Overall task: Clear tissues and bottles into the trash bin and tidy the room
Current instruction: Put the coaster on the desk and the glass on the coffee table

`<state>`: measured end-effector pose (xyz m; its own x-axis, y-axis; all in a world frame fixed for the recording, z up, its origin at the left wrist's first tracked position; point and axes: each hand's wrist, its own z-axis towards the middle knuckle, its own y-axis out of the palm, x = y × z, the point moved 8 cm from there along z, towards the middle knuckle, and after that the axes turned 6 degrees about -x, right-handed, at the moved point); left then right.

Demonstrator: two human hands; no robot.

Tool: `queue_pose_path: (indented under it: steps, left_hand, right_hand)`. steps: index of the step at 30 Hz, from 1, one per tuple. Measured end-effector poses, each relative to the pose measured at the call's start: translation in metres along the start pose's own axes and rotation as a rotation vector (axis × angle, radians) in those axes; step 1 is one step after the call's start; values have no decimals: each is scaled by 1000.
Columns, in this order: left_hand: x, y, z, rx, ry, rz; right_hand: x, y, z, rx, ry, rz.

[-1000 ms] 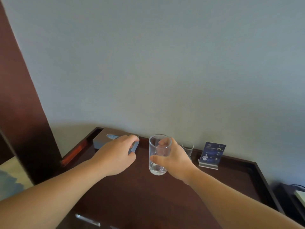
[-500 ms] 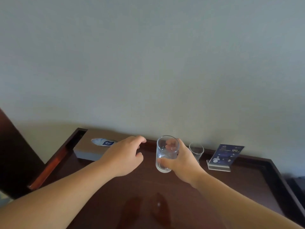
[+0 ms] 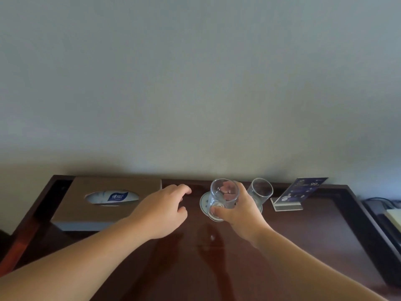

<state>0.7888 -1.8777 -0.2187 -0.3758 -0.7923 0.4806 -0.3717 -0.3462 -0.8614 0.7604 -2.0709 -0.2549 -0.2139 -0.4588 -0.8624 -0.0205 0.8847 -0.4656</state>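
One glass is gripped by the right hand over a coaster at the surface's back edge, a second glass just beside. The left hand is held loose and empty near the back-left tissue box. The glass is best lowered squarely, clear of its neighbour.

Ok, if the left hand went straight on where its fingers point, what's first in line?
Probably the raised back rim of the dark wooden table: the left hand points between the brown tissue box and the round white coaster. Depth unclear.
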Motion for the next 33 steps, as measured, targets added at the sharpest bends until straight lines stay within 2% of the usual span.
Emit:
queue_pose_path:
  steps: [15, 33]
  left_hand:
    - [-16, 23, 36, -24, -40, -7]
    - [-17, 40, 58, -43, -81, -3]
  right_hand:
    - [33, 12, 58, -48, 48, -6]
    - [51, 12, 73, -112, 17, -8]
